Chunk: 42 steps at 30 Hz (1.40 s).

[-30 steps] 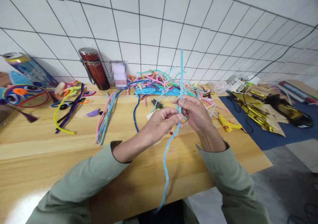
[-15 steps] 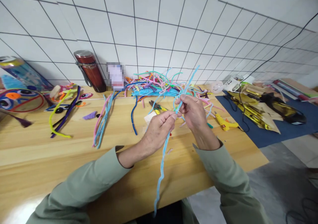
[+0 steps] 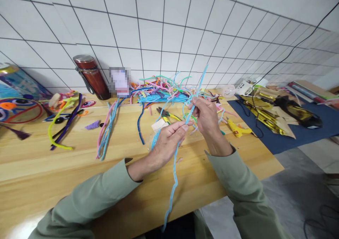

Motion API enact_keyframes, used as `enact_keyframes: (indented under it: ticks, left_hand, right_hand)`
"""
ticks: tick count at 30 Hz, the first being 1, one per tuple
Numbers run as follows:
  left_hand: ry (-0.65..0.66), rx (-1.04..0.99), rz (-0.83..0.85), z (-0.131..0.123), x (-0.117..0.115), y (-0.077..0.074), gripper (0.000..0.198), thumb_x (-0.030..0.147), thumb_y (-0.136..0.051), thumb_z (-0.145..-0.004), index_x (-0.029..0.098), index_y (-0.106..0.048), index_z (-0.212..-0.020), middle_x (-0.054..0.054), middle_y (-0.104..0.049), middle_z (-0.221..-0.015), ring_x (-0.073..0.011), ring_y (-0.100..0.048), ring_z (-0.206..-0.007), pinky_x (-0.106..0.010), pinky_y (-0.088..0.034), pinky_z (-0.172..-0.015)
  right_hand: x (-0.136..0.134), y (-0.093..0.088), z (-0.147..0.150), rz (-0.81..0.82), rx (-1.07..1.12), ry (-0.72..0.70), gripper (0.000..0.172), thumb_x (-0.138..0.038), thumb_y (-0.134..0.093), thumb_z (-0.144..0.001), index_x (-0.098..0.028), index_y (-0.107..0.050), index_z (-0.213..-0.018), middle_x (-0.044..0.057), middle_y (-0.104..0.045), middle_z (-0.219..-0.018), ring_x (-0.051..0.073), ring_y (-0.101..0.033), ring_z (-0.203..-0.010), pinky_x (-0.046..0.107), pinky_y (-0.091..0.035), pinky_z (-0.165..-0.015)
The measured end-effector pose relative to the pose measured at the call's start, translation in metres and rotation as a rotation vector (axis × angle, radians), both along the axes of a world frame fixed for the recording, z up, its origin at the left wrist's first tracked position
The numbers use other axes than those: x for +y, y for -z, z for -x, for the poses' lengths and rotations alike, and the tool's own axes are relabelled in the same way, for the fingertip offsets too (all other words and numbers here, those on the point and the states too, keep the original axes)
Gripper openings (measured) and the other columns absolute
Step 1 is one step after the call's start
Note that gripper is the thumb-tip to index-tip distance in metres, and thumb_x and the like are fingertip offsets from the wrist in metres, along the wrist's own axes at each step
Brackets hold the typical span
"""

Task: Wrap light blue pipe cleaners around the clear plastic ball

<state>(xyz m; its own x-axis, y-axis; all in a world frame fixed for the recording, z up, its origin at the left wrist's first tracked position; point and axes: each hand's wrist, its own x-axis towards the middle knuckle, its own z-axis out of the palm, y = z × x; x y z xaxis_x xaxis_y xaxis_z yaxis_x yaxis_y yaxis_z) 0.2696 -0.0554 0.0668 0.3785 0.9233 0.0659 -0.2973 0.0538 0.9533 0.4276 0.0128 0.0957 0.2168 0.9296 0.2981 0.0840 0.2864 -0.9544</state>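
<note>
- The table (image 3: 111, 196) is pale wood with long streaks of grain; behind it, the wall (image 3: 150, 37) is white with a dark grid.
- Fuzzy stems in pink, blue, green and orange make a tangled pile (image 3: 164, 95); a smooth reddish metal flask (image 3: 94, 78) leans near the wall, and crinkled gold foil (image 3: 267, 120) lies on a dark blue cloth (image 3: 278, 145).
- The light blue stem (image 3: 174, 177) is thin, soft-looking and wavy (its lower part kinks gently), held above the table, one end up, the other hanging near the front edge.
- The left hand (image 3: 169, 141) pinches it between thumb and fingers, forearm slanting inward.
- The right hand (image 3: 205, 113) grips it higher up, fingers curled.
</note>
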Motion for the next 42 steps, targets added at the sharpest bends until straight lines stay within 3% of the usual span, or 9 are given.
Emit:
enact_keyframes:
  ticks: [4,9,16,22,27,36,42]
  left_hand:
    - [0.052,0.004,0.02,-0.003,-0.001,0.002,0.056,0.064,-0.073,-0.094,0.018,-0.079,-0.125,0.008,-0.046,-0.058,-0.0099,-0.037,-0.052,-0.027,-0.034,-0.055]
    - [0.033,0.021,-0.018,-0.004,-0.003,0.006,0.069,0.054,-0.074,-0.096,0.019,-0.063,-0.155,0.01,-0.042,-0.061,-0.0112,-0.036,-0.056,-0.026,-0.032,-0.056]
    - [-0.068,0.254,-0.218,0.002,-0.007,0.007,0.041,0.044,-0.063,-0.102,0.026,-0.08,-0.135,0.004,-0.053,-0.07,-0.0147,-0.042,-0.062,-0.028,-0.033,-0.061]
    - [-0.121,0.3,-0.287,0.001,-0.009,0.009,0.048,0.039,-0.055,-0.107,0.029,-0.068,-0.153,0.003,-0.058,-0.071,-0.0171,-0.048,-0.067,-0.028,-0.042,-0.065]
    - [-0.108,0.354,-0.35,0.001,-0.008,0.007,0.046,0.037,-0.053,-0.107,0.029,-0.072,-0.149,0.002,-0.06,-0.072,-0.0185,-0.054,-0.069,-0.031,-0.049,-0.075]
    - [-0.083,0.351,-0.356,0.002,-0.006,0.011,0.043,0.039,-0.054,-0.108,0.026,-0.076,-0.142,0.002,-0.058,-0.073,-0.0177,-0.053,-0.066,-0.03,-0.045,-0.069]
    - [-0.108,0.283,-0.275,-0.002,-0.007,0.014,0.051,0.041,-0.058,-0.108,0.025,-0.063,-0.157,0.006,-0.048,-0.069,-0.0154,-0.044,-0.065,-0.027,-0.042,-0.066]
  right_hand:
    - [-0.001,0.003,-0.003,-0.047,-0.121,0.036,0.04,-0.052,-0.066,-0.089,-0.024,-0.065,-0.061,-0.003,-0.045,-0.054,0.013,-0.037,-0.052,0.03,-0.032,-0.054]
    - [-0.003,0.006,-0.005,-0.074,-0.223,0.038,0.04,-0.049,-0.064,-0.094,-0.024,-0.066,-0.062,-0.004,-0.043,-0.055,0.014,-0.038,-0.055,0.032,-0.033,-0.058]
    - [-0.003,0.003,-0.007,-0.051,-0.262,-0.004,0.037,-0.042,-0.064,-0.09,-0.024,-0.065,-0.058,-0.003,-0.044,-0.056,0.015,-0.041,-0.058,0.033,-0.035,-0.062]
    - [-0.006,-0.002,-0.007,-0.08,-0.331,0.068,0.037,-0.043,-0.064,-0.09,-0.025,-0.063,-0.058,-0.003,-0.038,-0.054,0.016,-0.039,-0.059,0.034,-0.033,-0.063]
    - [-0.008,-0.005,-0.005,-0.08,-0.373,0.056,0.037,-0.04,-0.062,-0.089,-0.024,-0.06,-0.055,-0.004,-0.039,-0.053,0.015,-0.04,-0.058,0.033,-0.034,-0.063]
    - [-0.004,0.0,-0.006,-0.013,-0.366,0.008,0.035,-0.042,-0.06,-0.087,-0.024,-0.061,-0.057,-0.004,-0.041,-0.054,0.016,-0.041,-0.059,0.033,-0.033,-0.064]
    - [0.004,0.002,-0.011,-0.045,-0.276,0.019,0.034,-0.043,-0.064,-0.086,-0.025,-0.062,-0.056,-0.003,-0.04,-0.054,0.017,-0.044,-0.061,0.033,-0.033,-0.061]
